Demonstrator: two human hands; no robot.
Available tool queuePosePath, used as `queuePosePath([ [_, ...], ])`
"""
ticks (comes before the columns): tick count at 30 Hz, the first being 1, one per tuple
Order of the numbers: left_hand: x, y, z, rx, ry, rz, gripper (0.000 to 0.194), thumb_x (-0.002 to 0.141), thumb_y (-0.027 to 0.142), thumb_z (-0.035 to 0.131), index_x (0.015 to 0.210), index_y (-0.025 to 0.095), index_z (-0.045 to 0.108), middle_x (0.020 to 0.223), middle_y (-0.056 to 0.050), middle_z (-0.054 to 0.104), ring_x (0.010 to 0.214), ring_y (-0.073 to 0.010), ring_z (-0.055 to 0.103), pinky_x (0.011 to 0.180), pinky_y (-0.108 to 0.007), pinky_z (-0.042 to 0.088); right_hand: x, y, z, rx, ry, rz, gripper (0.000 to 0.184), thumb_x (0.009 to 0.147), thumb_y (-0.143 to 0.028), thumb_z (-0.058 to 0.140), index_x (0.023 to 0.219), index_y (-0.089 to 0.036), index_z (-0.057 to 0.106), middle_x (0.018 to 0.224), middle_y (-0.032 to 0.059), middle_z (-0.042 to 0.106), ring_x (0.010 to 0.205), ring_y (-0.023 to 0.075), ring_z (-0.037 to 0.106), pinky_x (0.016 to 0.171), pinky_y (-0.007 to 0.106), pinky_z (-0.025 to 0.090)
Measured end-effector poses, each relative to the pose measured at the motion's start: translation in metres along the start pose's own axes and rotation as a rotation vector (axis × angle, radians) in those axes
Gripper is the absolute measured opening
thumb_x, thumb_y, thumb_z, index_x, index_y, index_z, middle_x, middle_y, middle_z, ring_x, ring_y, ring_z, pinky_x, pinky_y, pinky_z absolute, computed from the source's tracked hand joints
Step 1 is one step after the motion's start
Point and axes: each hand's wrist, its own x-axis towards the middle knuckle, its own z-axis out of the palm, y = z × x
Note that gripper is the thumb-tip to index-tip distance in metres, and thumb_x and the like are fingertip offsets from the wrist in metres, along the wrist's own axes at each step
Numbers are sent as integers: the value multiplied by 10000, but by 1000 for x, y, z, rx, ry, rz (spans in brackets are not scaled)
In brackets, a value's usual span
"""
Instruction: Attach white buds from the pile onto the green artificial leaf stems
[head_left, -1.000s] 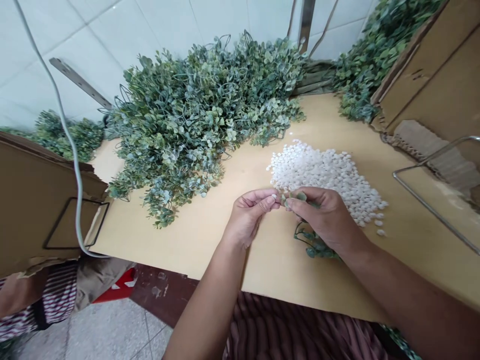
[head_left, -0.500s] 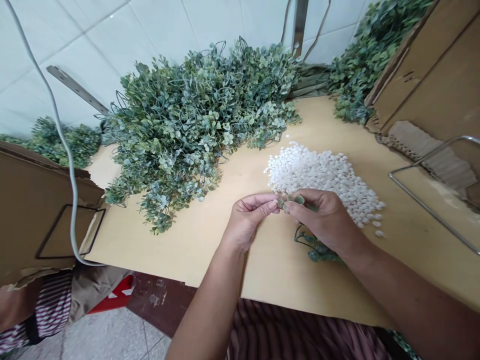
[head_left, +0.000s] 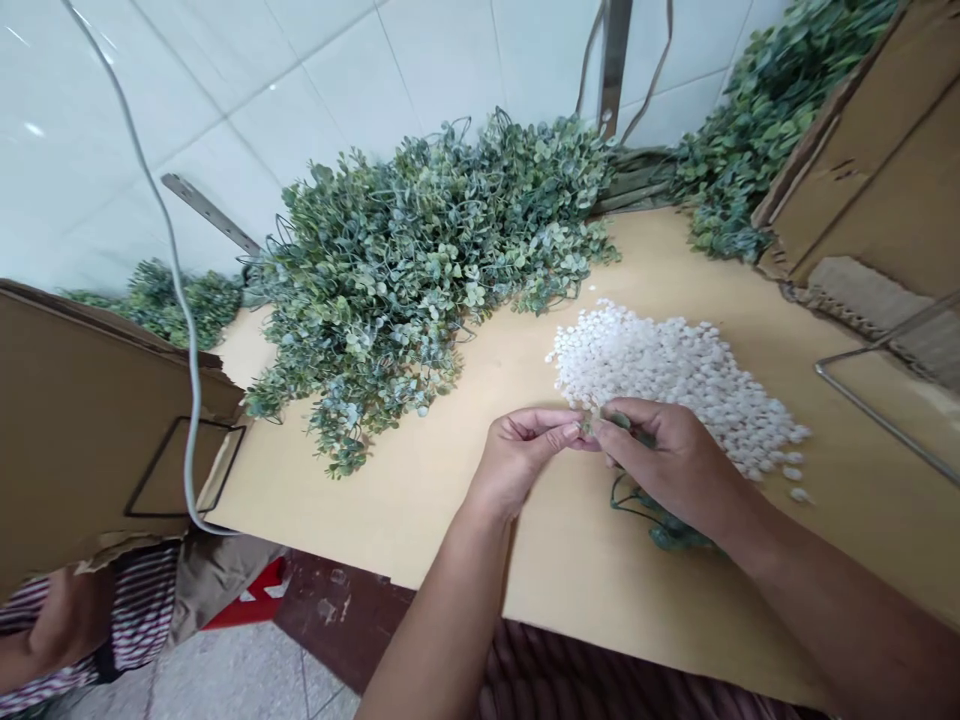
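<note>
Gripping a green sprig [head_left: 621,420] in the right hand [head_left: 671,450], thumb tight against fingers; sprig tip right at the fingertips of the left hand [head_left: 517,455], near the front middle of the tan table [head_left: 420,480]; left thumb and forefinger closed together too, but too small and covered there to tell the pinched contents; below the right palm, partly hidden by it, a looped stem with dark leaves [head_left: 679,532]; impossible to tell whether joined to the sprig; just beyond the fingers, a loose spread of white pieces [head_left: 660,370], with a few strays at its right edge; farther back and to the left, a wide tangled heap of foliage [head_left: 435,250], well apart from both hands; flanking the table, a left cardboard box [head_left: 82,420] and a right cardboard box [head_left: 885,190]; draped in front of the former, a pale cable [head_left: 189,330]; behind, a tiled wall [head_left: 322,60]; at lower left, another person's striped clothing [head_left: 146,600].
</note>
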Motion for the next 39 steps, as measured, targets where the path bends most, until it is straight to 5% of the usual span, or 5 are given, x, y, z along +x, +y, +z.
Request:
queuePosePath([
  [12,3,0,1,77,-6,-14,283,429,333,854,588,143,715,535,-10,680,528,-105,607,647,-258,506,-2,7,2,4,-26,102,242,696,-326,468,501,-189,506,422,-39,398,400,90,352,386,216,296],
  [20,6,-5,-1,36,-44,-44,311,393,347,854,572,139,707,538,-5,679,514,-97,602,639,-254,503,1,16,0,17,-60,73,258,700,-306,487,464,-203,469,422,-31,438,398,99,394,391,219,331],
  [31,5,-2,0,29,50,11,262,414,289,856,580,149,710,506,4,666,490,-87,580,599,-240,499,-1,2,4,51,-29,-53,218,715,-215,438,505,-190,493,450,-47,424,426,83,367,430,218,315],
  [39,4,-1,1,54,6,-3,266,409,284,858,584,147,710,515,12,662,495,-78,575,610,-238,495,-2,6,6,87,-60,-9,209,723,-248,451,524,-189,478,464,-44,442,449,86,381,452,222,322],
])
